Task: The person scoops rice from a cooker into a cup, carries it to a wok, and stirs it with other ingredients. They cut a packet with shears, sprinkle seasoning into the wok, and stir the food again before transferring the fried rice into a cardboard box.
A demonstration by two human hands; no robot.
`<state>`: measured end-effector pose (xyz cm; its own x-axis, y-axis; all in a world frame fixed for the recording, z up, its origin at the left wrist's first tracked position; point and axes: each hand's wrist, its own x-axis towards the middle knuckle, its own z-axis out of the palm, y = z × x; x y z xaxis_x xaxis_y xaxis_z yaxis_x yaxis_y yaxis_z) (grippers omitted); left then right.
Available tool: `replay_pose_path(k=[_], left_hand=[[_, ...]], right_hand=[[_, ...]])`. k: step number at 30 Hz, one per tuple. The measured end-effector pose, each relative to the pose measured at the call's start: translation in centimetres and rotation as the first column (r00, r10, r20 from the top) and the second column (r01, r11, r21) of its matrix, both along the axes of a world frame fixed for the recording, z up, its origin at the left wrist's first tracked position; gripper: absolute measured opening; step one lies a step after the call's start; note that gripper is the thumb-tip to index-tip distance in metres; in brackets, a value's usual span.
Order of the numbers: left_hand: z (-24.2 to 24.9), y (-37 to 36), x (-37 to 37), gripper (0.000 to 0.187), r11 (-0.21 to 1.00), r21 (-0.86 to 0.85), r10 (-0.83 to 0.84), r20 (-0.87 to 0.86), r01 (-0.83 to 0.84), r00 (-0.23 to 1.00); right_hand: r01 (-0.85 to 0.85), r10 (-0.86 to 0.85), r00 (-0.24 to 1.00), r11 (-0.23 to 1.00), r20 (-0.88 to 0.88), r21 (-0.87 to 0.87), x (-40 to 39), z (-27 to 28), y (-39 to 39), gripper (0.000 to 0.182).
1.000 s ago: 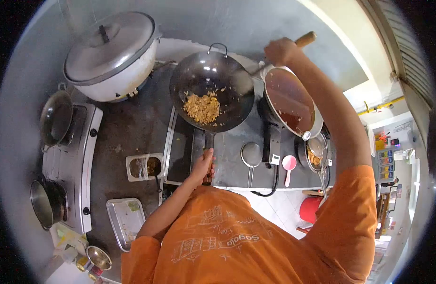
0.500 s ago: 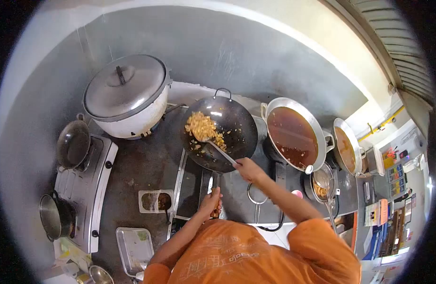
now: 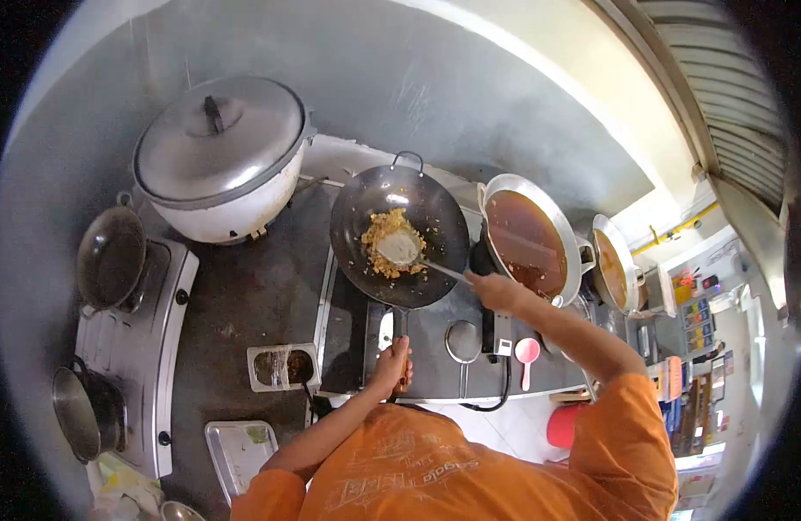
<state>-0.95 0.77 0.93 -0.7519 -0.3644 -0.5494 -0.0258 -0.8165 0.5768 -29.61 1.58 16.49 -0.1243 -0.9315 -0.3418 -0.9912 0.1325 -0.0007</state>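
My left hand (image 3: 390, 366) is closed around the long handle (image 3: 400, 347) of a black wok (image 3: 348, 265). In my right hand (image 3: 498, 293) is the shaft of a metal ladle (image 3: 400, 247), which slants down to the left into the wok. The ladle's pale round head lies on a heap of yellow-brown food in small bits (image 3: 376, 227), in the wok's middle. Loose bits cling to the dark wok wall around it. The wok sits on the stove, its far loop handle toward the wall.
A large lidded pot (image 3: 218, 204) stands at the back left. To the right are a wide pan of reddish-brown liquid (image 3: 526, 239) and a second pan (image 3: 611, 269). A strainer (image 3: 463, 341), a pink scoop (image 3: 527, 351), a small container (image 3: 283, 367) and a tray (image 3: 235, 451) lie nearer.
The food heap has shifted from the wok's left side toward its middle. My right hand has moved right, and the ladle's head now rests over the food. My left hand keeps its hold.
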Motion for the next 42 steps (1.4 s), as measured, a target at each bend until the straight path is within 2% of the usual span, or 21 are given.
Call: replay_pose_path(k=[2, 6, 9, 12, 13, 14, 15, 16, 17, 20, 22, 23, 24, 28, 29, 31, 34, 35, 36, 38, 42], left_hand=[[0.0, 0.1, 0.0, 0.050, 1.000, 0.002, -0.011, 0.019, 0.011, 1.000], [-0.5, -0.1, 0.1, 0.053, 0.998, -0.049, -0.027, -0.008, 0.027, 1.000], [-1.0, -0.3, 1.1, 0.059, 0.998, -0.014, -0.054, -0.076, 0.053, 0.996], [-3.7, 0.3, 2.8, 0.065, 0.998, 0.031, -0.042, -0.119, 0.046, 0.992], [-4.8, 0.7, 3.7, 0.064, 0.989, -0.046, -0.140, 0.015, 0.141, 0.990], [-5.9, 0.9, 4.8, 0.062, 0.965, -0.112, -0.220, 0.159, 0.239, 0.962], [-7.2, 1.2, 5.9, 0.062, 0.964, -0.117, -0.218, 0.170, 0.240, 0.961], [-8.5, 1.5, 7.0, 0.059, 0.854, -0.355, -0.319, 0.219, 0.380, 0.922], [-9.3, 1.8, 7.8, 0.055, 0.670, -0.559, -0.398, 0.285, 0.489, 0.872], [-7.9, 2.9, 10.7, 0.047, 0.676, -0.543, -0.329, 0.382, 0.498, 0.863], [-6.6, 3.5, 11.1, 0.046, 0.686, -0.503, -0.301, 0.462, 0.526, 0.834], [-6.2, 3.9, 11.3, 0.045, 0.686, -0.463, -0.284, 0.539, 0.561, 0.793], [-6.3, 4.2, 11.2, 0.045, 0.685, -0.459, -0.284, 0.548, 0.566, 0.787], [-6.9, 4.8, 10.8, 0.045, 0.586, -0.532, -0.254, 0.596, 0.611, 0.762], [-5.6, 4.8, 11.5, 0.044, 0.639, -0.553, -0.202, 0.550, 0.535, 0.810], [-4.9, 5.1, 12.7, 0.041, 0.736, -0.521, -0.132, 0.517, 0.433, 0.846], [-10.0, 6.9, 13.0, 0.039, 0.871, -0.451, -0.007, 0.383, 0.193, 0.924], [-8.5, 6.8, 12.2, 0.039, 0.871, -0.455, 0.003, 0.384, 0.187, 0.923], [-5.6, 6.2, 10.9, 0.038, 0.868, -0.452, -0.008, 0.398, 0.204, 0.917], [-3.9, 5.5, 10.1, 0.038, 0.865, -0.451, -0.016, 0.409, 0.218, 0.912], [-2.5, 5.4, 10.9, 0.038, 0.854, -0.486, -0.028, 0.314, 0.187, 0.949]], right_hand=[[-0.011, 0.027, 0.991, 0.992, -0.132, 0.124, 1.1, -3.0, -1.0, 0.044], [0.052, -0.043, 0.987, 0.997, -0.153, 0.051, 0.6, -1.0, -5.1, 0.051], [-0.569, 0.563, 0.812, 0.822, -0.155, 0.007, -4.3, 0.1, -2.1, 0.049], [-0.643, 0.679, 0.677, 0.733, -0.284, 0.220, -5.7, -6.4, 1.2, 0.048], [-0.607, 0.710, 0.526, 0.699, -0.468, 0.379, -7.0, -9.7, -0.6, 0.049], [-0.609, 0.705, 0.532, 0.703, -0.469, 0.366, -6.1, -8.2, -3.0, 0.049], [-0.393, 0.466, 0.778, 0.884, -0.422, 0.251, -4.1, -3.9, -5.9, 0.046], [-0.118, 0.167, 0.929, 0.979, -0.329, 0.164, -2.6, 0.2, -7.2, 0.043], [-0.119, 0.166, 0.930, 0.980, -0.327, 0.160, -1.8, 3.7, -7.2, 0.043], [-0.173, 0.292, 0.890, 0.926, -0.350, 0.335, -3.9, 6.8, -6.7, 0.038], [-0.480, 0.677, 0.717, 0.653, -0.166, 0.586, -8.9, 1.5, -4.8, 0.037], [-0.671, 0.907, 0.232, 0.410, -0.351, 0.617, -7.9, 0.4, -3.9, 0.030], [-0.677, 0.906, 0.235, 0.412, -0.351, 0.610, -7.8, 0.5, -4.1, 0.030], [-0.674, 0.635, 0.708, 0.738, -0.310, -0.028, -8.9, 5.0, -9.5, 0.034], [-0.683, 0.644, 0.701, 0.730, -0.306, -0.026, -8.4, 7.3, -9.6, 0.034], [-0.454, 0.571, 0.713, 0.818, -0.407, 0.353, -7.4, 11.5, -9.5, 0.033], [-0.462, 0.522, 0.787, 0.852, -0.330, 0.245, -9.8, 5.0, -9.3, 0.025], [-0.689, 0.750, 0.552, 0.656, -0.364, 0.307, -13.0, -0.1, -11.5, 0.019], [-0.694, 0.751, 0.550, 0.654, -0.366, 0.301, -11.9, 1.1, -12.3, 0.019], [-0.379, 0.383, 0.879, 0.923, -0.284, 0.069, -6.7, 7.0, -13.7, 0.028], [-0.201, 0.403, 0.708, 0.902, -0.579, 0.382, -2.5, 16.1, -14.0, 0.023]])
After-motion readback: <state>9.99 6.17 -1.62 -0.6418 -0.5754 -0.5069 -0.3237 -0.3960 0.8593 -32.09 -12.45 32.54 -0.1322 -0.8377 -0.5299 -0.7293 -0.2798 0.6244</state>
